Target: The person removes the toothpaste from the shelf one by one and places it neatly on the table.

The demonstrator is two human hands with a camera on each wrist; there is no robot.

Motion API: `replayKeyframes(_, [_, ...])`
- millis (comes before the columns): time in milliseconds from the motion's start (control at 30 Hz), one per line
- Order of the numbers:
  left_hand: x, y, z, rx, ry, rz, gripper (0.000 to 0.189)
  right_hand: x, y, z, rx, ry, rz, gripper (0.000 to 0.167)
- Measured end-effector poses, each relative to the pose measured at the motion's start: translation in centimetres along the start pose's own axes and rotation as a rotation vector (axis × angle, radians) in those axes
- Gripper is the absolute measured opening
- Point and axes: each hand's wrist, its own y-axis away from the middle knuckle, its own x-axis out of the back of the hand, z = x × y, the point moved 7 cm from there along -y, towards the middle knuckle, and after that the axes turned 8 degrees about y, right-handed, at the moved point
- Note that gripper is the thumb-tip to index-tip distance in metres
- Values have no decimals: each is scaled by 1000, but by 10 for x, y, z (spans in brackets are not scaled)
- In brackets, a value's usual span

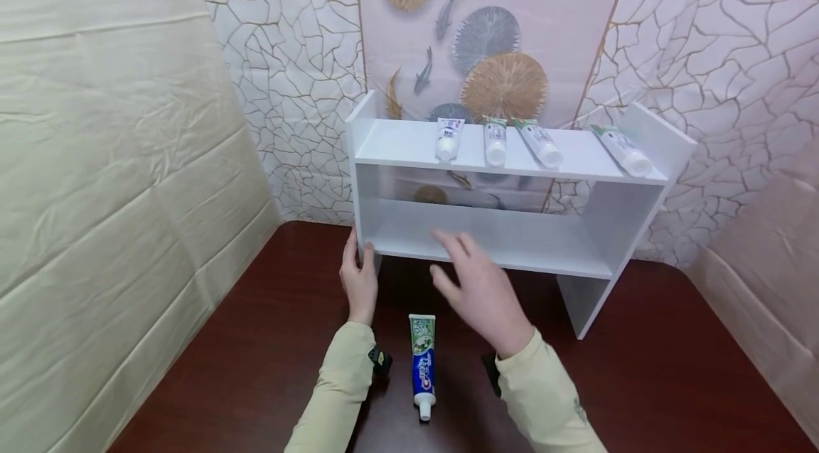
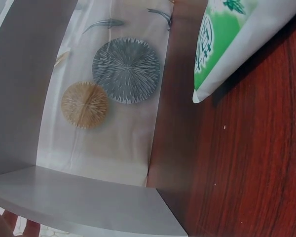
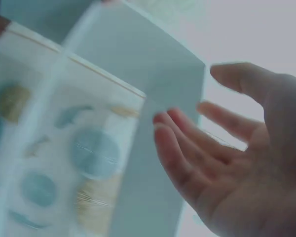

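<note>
My left hand (image 1: 360, 289) holds the left side panel of a white two-tier shelf (image 1: 480, 264), thumb at the front edge and fingers along the outer side. In the left wrist view, only a bit of its fingers (image 2: 32, 228) shows below the panel. My right hand (image 1: 480, 289) hovers in front of the lower tier, fingers spread, holding nothing; the right wrist view shows the palm and parted fingers (image 3: 172, 153). Between my forearms, a green, white and blue toothpaste tube (image 1: 423, 360) lies on the table, its cap towards me.
Several toothpaste tubes lie on the top tier: a white one (image 1: 449, 140) at left, two green-and-white ones, one of them (image 1: 495, 144) near the middle, and another (image 1: 622, 151) by the right panel. Dark wooden table (image 1: 243, 353). A patterned cloth (image 1: 435, 33) hangs behind.
</note>
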Motion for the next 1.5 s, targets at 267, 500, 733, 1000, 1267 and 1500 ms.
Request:
replayKeyframes(267, [-4, 1, -2, -9, 0, 4, 46, 46, -52, 6, -11, 41, 201, 59])
replayKeyframes(500, [-7, 1, 0, -3, 8, 8, 46, 48, -86, 12, -69, 186, 187, 59])
replayKeyframes(733, [-8, 11, 41, -6, -8, 1, 45, 49, -102, 14, -132, 236, 181, 53])
replayKeyframes(1000, [-8, 2, 9, -2, 6, 26, 45, 54, -109, 13, -164, 244, 187, 36])
replayKeyframes(1267, [-5, 3, 11, -17, 13, 12, 45, 53, -115, 10, -158, 309, 199, 26])
replayKeyframes(1500, [-1, 9, 27, -2, 11, 20, 44, 47, -107, 0, -59, 347, 372, 16])
